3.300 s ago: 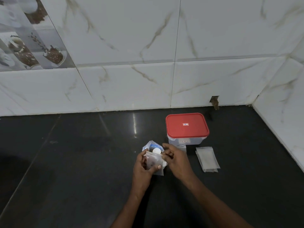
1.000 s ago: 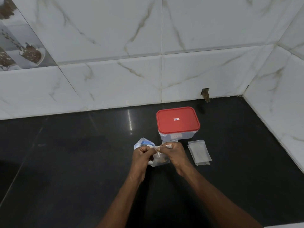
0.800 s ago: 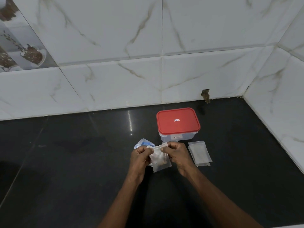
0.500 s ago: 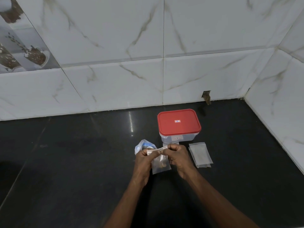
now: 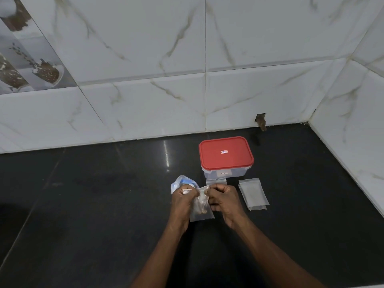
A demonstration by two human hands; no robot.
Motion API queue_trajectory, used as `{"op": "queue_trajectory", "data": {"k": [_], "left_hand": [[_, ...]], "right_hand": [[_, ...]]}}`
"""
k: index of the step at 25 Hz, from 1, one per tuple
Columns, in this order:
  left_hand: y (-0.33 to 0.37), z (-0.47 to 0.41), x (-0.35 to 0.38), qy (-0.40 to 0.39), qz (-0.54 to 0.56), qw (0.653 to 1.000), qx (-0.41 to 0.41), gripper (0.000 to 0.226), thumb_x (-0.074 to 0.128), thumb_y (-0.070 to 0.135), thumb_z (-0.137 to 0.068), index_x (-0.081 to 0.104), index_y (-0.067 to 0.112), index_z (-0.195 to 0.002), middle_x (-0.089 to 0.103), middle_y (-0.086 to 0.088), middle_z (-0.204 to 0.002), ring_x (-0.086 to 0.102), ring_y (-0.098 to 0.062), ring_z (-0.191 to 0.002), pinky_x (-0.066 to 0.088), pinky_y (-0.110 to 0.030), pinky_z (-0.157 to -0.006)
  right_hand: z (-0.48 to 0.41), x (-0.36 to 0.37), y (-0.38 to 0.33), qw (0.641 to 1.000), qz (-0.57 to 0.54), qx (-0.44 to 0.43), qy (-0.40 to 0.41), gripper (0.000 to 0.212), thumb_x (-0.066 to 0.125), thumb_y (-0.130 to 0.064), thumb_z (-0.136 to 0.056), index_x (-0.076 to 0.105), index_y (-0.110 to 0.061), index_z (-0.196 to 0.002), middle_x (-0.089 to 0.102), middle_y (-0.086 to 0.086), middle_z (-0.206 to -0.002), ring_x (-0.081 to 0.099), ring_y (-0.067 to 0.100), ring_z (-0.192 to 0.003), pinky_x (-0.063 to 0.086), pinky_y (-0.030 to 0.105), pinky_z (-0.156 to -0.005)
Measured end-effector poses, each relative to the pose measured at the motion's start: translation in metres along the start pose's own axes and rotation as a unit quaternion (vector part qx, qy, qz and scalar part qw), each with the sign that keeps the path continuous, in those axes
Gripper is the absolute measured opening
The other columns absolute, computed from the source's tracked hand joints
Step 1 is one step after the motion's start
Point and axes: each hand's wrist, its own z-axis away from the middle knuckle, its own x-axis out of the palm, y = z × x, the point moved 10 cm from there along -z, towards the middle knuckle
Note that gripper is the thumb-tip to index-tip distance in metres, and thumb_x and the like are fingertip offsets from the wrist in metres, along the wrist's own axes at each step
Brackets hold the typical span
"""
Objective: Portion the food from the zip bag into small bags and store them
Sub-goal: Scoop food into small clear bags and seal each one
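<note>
A small clear bag (image 5: 201, 208) with brown food in its bottom hangs between my hands above the black counter. My left hand (image 5: 182, 199) pinches the left end of its top strip, and my right hand (image 5: 223, 197) pinches the right end. Just behind my left hand lies the crumpled zip bag (image 5: 180, 182), clear with blue print, partly hidden by my knuckles. A stack of empty small bags (image 5: 252, 193) lies flat to the right of my right hand.
A clear plastic box with a red lid (image 5: 226, 153), shut, stands just behind my hands. Another small clear bag (image 5: 216, 181) lies against its front. White marble tile walls close the counter (image 5: 93, 204) at the back and the right.
My hands went from holding the small bag open to pinching its top strip at both ends. They hold the same place in front of the box; the view shifted slightly.
</note>
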Motion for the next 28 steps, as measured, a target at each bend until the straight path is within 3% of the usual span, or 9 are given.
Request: {"op": "queue_trajectory", "data": {"k": [3,6,9,14,16,18,21,24,28], "left_hand": [[-0.006,-0.001,-0.003,-0.004,0.005,1.0,-0.003,0.013,0.062,-0.003,-0.088,0.067,0.0,-0.1,0.071,-0.024,-0.1,0.071,-0.034,-0.086,0.061,-0.048,-0.08],[-0.004,0.005,-0.002,-0.008,0.006,1.0,0.016,0.014,0.068,-0.004,-0.085,0.07,0.003,-0.097,0.073,-0.021,-0.097,0.07,-0.036,-0.089,0.057,-0.054,-0.087],[0.001,0.009,-0.001,-0.004,0.021,0.999,0.044,0.022,0.07,-0.008,-0.079,0.069,0.001,-0.099,0.071,-0.019,-0.093,0.068,-0.033,-0.086,0.057,-0.05,-0.084],[0.007,0.008,0.0,0.008,-0.014,0.998,0.061,0.036,0.07,-0.014,-0.077,0.066,0.003,-0.109,0.07,-0.017,-0.09,0.069,-0.024,-0.078,0.059,-0.03,-0.067],[0.008,0.008,-0.002,0.007,-0.012,0.998,0.065,0.036,0.075,-0.011,-0.075,0.067,0.005,-0.105,0.072,-0.021,-0.094,0.071,-0.026,-0.08,0.06,-0.032,-0.068],[0.005,0.009,-0.008,0.023,-0.003,0.998,0.063,0.032,0.079,-0.008,-0.074,0.069,0.004,-0.102,0.074,-0.024,-0.097,0.072,-0.031,-0.082,0.061,-0.038,-0.074],[-0.002,0.011,-0.018,0.049,0.034,0.997,0.043,0.028,0.075,-0.011,-0.076,0.067,-0.002,-0.102,0.075,-0.022,-0.096,0.073,-0.037,-0.089,0.059,-0.049,-0.083],[0.004,0.011,-0.023,0.057,0.007,0.997,0.055,0.028,0.076,-0.012,-0.075,0.067,-0.001,-0.1,0.077,-0.018,-0.09,0.074,-0.037,-0.087,0.058,-0.048,-0.083],[0.007,0.007,-0.015,0.041,-0.014,0.997,0.066,0.033,0.075,-0.012,-0.076,0.066,0.004,-0.103,0.077,-0.021,-0.09,0.073,-0.036,-0.084,0.058,-0.047,-0.08]], "right_hand": [[0.0,0.0,-0.001,1.0,0.006,-0.011,-0.007,0.008,0.067,-0.003,-0.083,0.069,0.005,-0.08,0.067,0.031,-0.086,0.063,0.034,-0.076,0.055,0.05,-0.076],[0.002,-0.001,0.0,1.0,0.011,-0.015,-0.015,0.009,0.067,-0.004,-0.084,0.07,0.001,-0.076,0.066,0.021,-0.075,0.059,0.031,-0.071,0.052,0.042,-0.071],[0.003,0.0,0.004,0.999,0.022,-0.015,-0.022,0.01,0.068,-0.007,-0.084,0.072,-0.004,-0.075,0.065,0.014,-0.07,0.058,0.026,-0.068,0.05,0.04,-0.069],[0.004,-0.001,0.012,0.999,0.033,-0.009,-0.004,0.009,0.07,-0.01,-0.082,0.073,-0.009,-0.075,0.067,0.015,-0.071,0.061,0.024,-0.066,0.054,0.04,-0.067],[0.002,-0.006,0.008,0.998,0.06,-0.027,0.015,0.01,0.069,-0.008,-0.082,0.073,-0.007,-0.073,0.067,0.02,-0.071,0.059,0.022,-0.064,0.051,0.035,-0.062],[-0.001,-0.009,0.004,0.995,0.087,-0.037,0.027,0.012,0.068,-0.007,-0.082,0.073,-0.009,-0.071,0.067,0.014,-0.068,0.06,0.018,-0.062,0.05,0.029,-0.058],[-0.004,-0.014,0.006,0.996,0.078,-0.03,0.031,0.012,0.067,-0.005,-0.081,0.073,-0.009,-0.071,0.071,0.015,-0.075,0.066,0.023,-0.068,0.056,0.041,-0.066],[-0.005,-0.02,0.01,0.998,0.056,-0.022,0.019,0.009,0.068,-0.006,-0.082,0.074,-0.008,-0.075,0.071,0.02,-0.081,0.067,0.027,-0.073,0.057,0.048,-0.075],[-0.001,-0.004,0.007,0.997,0.06,-0.029,-0.033,0.006,0.075,-0.015,-0.081,0.076,-0.01,-0.085,0.074,0.01,-0.085,0.071,0.025,-0.084,0.057,0.036,-0.074]]}}
